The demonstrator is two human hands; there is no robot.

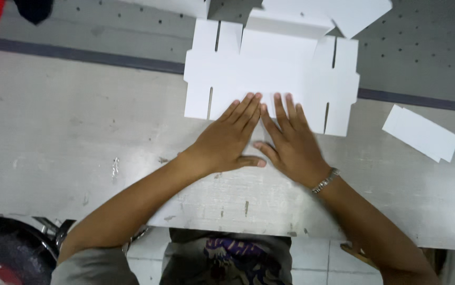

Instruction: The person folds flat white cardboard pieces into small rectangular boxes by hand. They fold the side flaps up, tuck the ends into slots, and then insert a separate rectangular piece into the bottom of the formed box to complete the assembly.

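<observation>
Pale scuffed worktop (pixel 69 142), chipped near edge. Beyond it: dark strip (pixel 80 54), then grey perforated surface (pixel 422 47). Below worktop's near edge: light tiled floor (pixel 312 261). Black round object (pixel 6 248) at worktop's lower left corner.

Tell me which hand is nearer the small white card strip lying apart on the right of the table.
Right. The right hand lies flat on the white slotted cardboard sheet, on the side toward the small white card strip; the left hand lies beside it, farther away.

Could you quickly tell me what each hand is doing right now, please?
Left hand: open, flat, pressing the white die-cut cardboard sheet.
Right hand: open, flat on the same sheet.
</observation>
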